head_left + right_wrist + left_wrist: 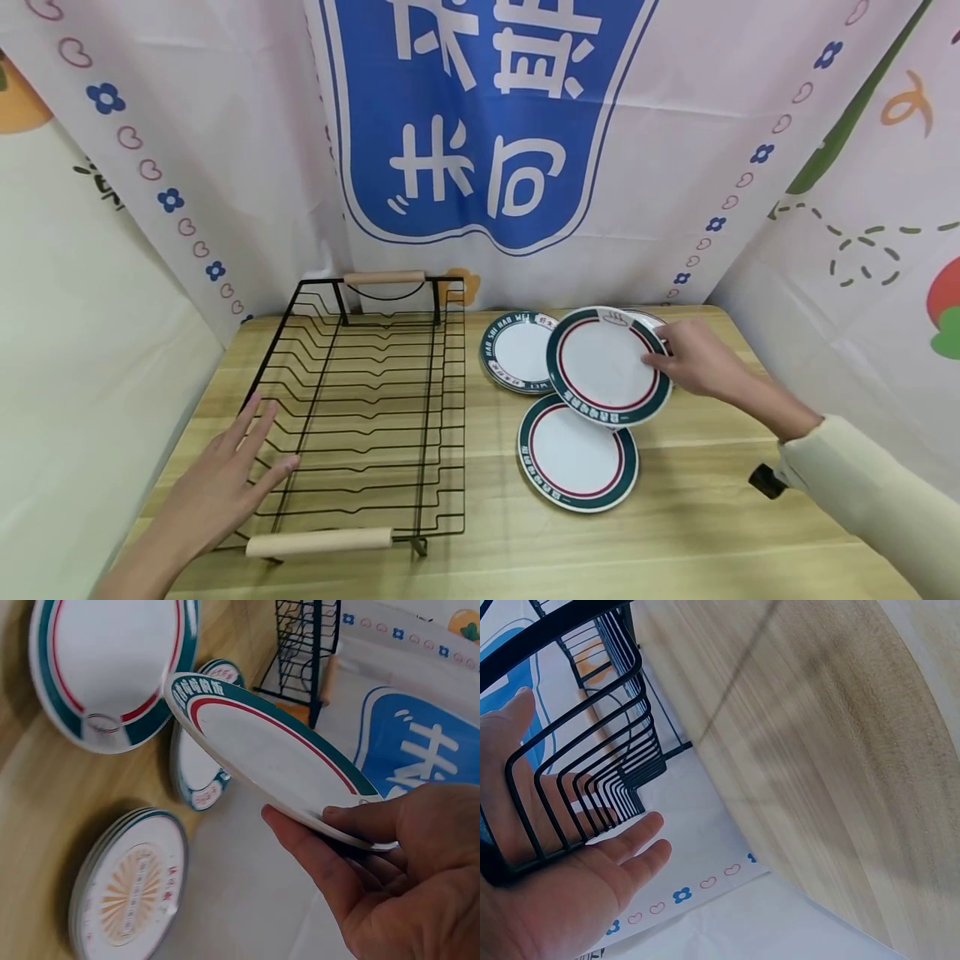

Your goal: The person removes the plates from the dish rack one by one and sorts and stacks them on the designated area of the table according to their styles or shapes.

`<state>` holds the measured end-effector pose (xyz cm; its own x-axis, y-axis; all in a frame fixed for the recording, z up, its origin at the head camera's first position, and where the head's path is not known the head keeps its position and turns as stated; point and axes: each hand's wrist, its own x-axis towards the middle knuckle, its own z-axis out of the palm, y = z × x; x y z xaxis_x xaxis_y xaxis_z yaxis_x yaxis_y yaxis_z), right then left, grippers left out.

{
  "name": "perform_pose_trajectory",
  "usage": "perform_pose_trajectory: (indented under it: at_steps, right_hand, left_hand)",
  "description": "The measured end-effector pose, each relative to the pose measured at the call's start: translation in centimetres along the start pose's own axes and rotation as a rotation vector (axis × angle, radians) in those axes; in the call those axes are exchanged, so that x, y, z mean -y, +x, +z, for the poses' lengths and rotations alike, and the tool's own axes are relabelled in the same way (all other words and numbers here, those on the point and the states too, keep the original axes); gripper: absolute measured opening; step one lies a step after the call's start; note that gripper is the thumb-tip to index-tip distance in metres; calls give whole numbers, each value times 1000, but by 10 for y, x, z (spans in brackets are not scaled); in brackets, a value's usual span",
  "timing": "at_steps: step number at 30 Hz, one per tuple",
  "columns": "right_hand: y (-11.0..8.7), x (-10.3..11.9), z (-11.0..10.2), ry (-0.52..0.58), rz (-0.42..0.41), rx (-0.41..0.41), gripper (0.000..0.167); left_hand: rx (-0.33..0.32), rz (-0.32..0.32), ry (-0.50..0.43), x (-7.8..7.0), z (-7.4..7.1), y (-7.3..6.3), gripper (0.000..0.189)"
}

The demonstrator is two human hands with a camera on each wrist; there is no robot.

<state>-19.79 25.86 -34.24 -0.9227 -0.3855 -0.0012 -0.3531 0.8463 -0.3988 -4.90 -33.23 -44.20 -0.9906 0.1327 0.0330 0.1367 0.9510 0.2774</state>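
Observation:
In the head view, my right hand [693, 358] pinches the edge of a white plate [607, 367] with a green rim and red ring. The plate is tilted and held above the table; in the right wrist view the thumb lies on its upper face and fingers are beneath. Below it on the table lies a similar green-rimmed plate [573, 454]. My left hand [217, 487] is at the left side of a black wire dish rack [367, 417], fingers extended. In the left wrist view, the rack's side wires [577, 787] cross in front of that palm.
Behind the held plate are green-rimmed plates with lettering [517, 350] and a stack of plates with an orange sunburst [131, 892]. The rack has wooden handles [318, 542] at both ends. Printed cloth [247, 167] encloses the wooden table [510, 550] at the back and sides.

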Motion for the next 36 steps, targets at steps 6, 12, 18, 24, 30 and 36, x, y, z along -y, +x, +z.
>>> perform_pose_trajectory:
  at_steps: [6,12,18,24,30,36]
  right_hand:
    - [-13,-28,13,15,67,95,17]
    - [-21,-45,23,114,123,171,16]
    - [-26,-55,35,185,204,233,20]
    - [-34,-65,56,254,264,271,25]
    - [-36,-70,78,246,260,286,15]
    - [-36,-66,92,284,284,307,17]
  left_hand:
    - [-2,0,9,0,1,1,90]
    - [-4,-1,8,1,1,1,91]
    - [0,-7,5,2,1,0,91]
    - [0,0,6,0,2,0,90]
    - [-2,-2,8,0,3,0,89]
    - [1,0,12,2,2,1,89]
